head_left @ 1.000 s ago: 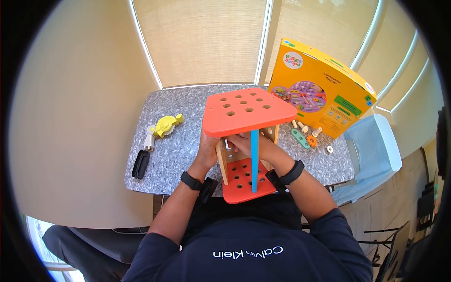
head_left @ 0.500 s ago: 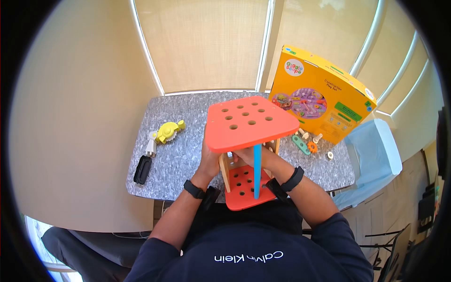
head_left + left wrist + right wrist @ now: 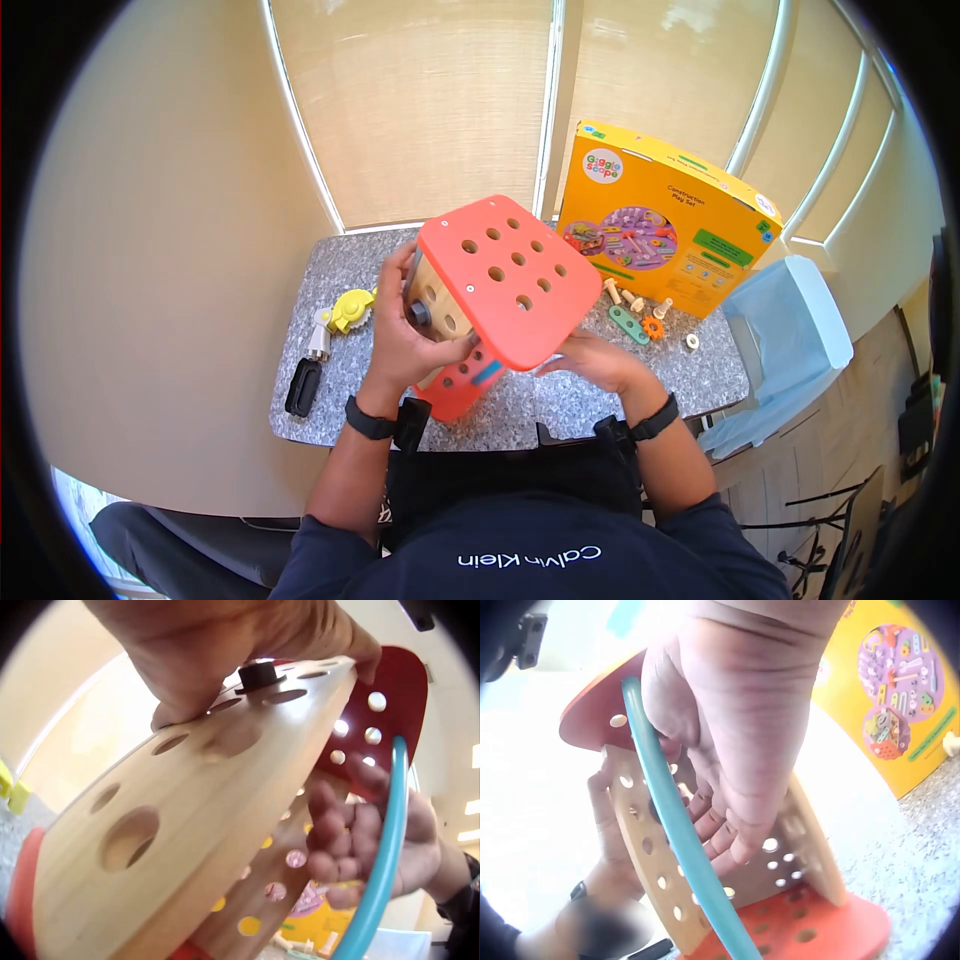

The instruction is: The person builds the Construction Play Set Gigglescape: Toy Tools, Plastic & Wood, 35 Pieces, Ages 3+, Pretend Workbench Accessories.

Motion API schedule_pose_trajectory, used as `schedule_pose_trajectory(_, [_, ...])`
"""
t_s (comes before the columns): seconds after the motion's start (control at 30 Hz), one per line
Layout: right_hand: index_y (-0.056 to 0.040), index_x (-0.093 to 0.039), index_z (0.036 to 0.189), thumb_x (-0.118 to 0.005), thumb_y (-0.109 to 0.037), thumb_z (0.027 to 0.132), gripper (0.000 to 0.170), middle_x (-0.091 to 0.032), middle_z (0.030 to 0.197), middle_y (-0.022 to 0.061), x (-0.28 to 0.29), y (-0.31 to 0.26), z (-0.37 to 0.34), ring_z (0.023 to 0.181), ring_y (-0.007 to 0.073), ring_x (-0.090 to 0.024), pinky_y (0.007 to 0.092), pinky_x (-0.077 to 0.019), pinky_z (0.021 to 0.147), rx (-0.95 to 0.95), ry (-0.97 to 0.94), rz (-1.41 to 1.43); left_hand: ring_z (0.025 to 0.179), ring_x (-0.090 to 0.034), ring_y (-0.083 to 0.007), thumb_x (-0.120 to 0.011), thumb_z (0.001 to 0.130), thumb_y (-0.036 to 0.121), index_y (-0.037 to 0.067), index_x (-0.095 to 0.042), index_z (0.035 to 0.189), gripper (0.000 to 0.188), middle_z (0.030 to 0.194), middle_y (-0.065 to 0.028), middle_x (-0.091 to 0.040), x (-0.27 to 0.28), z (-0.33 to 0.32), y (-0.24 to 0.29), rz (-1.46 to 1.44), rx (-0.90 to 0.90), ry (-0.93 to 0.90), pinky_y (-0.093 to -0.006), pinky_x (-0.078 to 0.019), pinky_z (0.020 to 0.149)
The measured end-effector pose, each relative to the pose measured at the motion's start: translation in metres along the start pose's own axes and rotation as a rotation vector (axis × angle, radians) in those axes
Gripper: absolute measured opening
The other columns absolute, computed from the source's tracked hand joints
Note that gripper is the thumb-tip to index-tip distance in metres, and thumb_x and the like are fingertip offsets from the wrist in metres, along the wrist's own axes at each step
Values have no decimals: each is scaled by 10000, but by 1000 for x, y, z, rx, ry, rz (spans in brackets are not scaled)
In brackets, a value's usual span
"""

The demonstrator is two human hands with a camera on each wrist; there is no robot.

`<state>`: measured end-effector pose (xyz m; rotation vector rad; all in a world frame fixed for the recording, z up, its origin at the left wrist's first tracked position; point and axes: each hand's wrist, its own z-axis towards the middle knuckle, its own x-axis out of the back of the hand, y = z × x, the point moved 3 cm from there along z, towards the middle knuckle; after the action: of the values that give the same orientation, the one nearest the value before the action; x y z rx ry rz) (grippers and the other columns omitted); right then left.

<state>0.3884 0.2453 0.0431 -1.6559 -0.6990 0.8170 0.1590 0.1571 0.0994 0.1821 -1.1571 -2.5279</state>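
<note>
Tilted above the table is a toy frame with a red holed top (image 3: pixel 530 338), wooden side panels (image 3: pixel 202 802) and a blue rod (image 3: pixel 385 862). My left hand (image 3: pixel 395 335) grips the left wooden panel, thumb and fingers spread across its sides, around a dark bolt head (image 3: pixel 259 676) set in a hole. On the other side, my right hand (image 3: pixel 605 362) is beside the red top. The right wrist view has my right hand (image 3: pixel 742 712) by the blue rod (image 3: pixel 676 817), fingers loosely bent and holding nothing. The red top hides much of the interior in the head view.
A yellow box (image 3: pixel 650 220) stands at the back right. Before it lie wooden bolts, a green strip (image 3: pixel 628 325), an orange gear (image 3: pixel 652 328) and a white ring (image 3: pixel 692 342). At left are a yellow-and-grey toy (image 3: pixel 350 310) and a black piece (image 3: pixel 303 388).
The frame has turned and tilted, bringing its left wooden panel and the dark bolt head into view. My left hand shows at that panel; my right hand has moved out from behind the blue rod toward the right.
</note>
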Motion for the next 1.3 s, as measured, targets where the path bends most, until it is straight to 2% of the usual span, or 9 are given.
schedule_pose_trajectory(0.1, [-38,-635,1183,-546,-345,1027,356,-677,1142,86,43,14,-11,1039,265,-648,414,-528,892,-147,42,-424,1156,-554,-276,-917,548,260,74,-469,1403,983,1215,-120,-525,4,3,23,507,-151,0,-418,-473,1002])
schedule_pose_trajectory(0.17, [-14,-636,1145,-536,-295,1000,331,-663,1049,134,51,2,-29,962,347,-639,450,-522,866,-35,344,-1297,1130,-528,-292,-921,528,277,97,-499,1393,979,1185,-117,-509,2,-1,20,596,-204,-22,-445,-434,995])
schedule_pose_trajectory(0.3, [-5,-614,1131,-545,-233,972,286,-638,1072,171,5,-53,-56,993,400,-605,464,-492,902,3,559,-1222,1108,-462,-315,-922,486,333,168,-543,1394,998,1163,-107,-475,-10,-11,15,789,-255,-71,-493,-305,1004])
schedule_pose_trajectory(0.37, [-27,-586,1146,-646,-251,928,318,-633,1125,152,-20,-72,-56,1058,379,-594,469,-454,951,612,503,-1085,1107,-456,-311,-920,485,365,191,-551,1401,1002,1163,-108,-459,-19,-15,13,810,-277,-62,-501,-281,998])
schedule_pose_trajectory(0.5, [-44,-553,1175,-753,-251,855,430,-624,1158,146,-44,-64,-47,1110,359,-580,457,-431,984,679,416,-1071,1109,-448,-302,-924,504,381,203,-548,1411,998,1158,-112,-461,-36,-27,15,827,-258,-79,-509,-275,980])
schedule_pose_trajectory(0.8, [-76,-478,1271,-868,-110,720,676,-698,1025,113,-29,-49,-39,1079,195,-666,380,-474,990,389,541,-616,1115,-462,-325,-927,554,318,184,-539,1407,946,1179,-114,-470,-46,-34,26,911,-234,-226,-499,-318,1009])
schedule_pose_trajectory(0.93, [-107,-487,1288,-871,-144,706,699,-741,1010,145,-11,-41,-37,1058,254,-702,389,-537,893,334,554,-600,1199,-457,-356,-939,553,324,193,-533,1413,960,1229,-130,-472,-34,-25,36,902,-207,-339,-514,-322,1071])
schedule_pose_trajectory(1.0, [-109,-486,1304,-862,-93,712,702,-732,1019,121,8,-29,-30,1088,219,-689,358,-542,888,341,444,-466,1284,-431,-391,-957,529,344,192,-522,1427,1009,1330,-160,-461,-17,-15,44,762,-15,-432,-517,-319,1122])
schedule_pose_trajectory(1.3, [-25,-507,1338,-794,30,727,677,-685,1008,54,60,-6,-16,1019,151,-634,327,-514,923,235,264,-381,1372,-364,-471,-911,592,434,238,-447,1530,1064,1487,-250,-380,32,-19,-3,903,91,-620,-591,-307,1152])
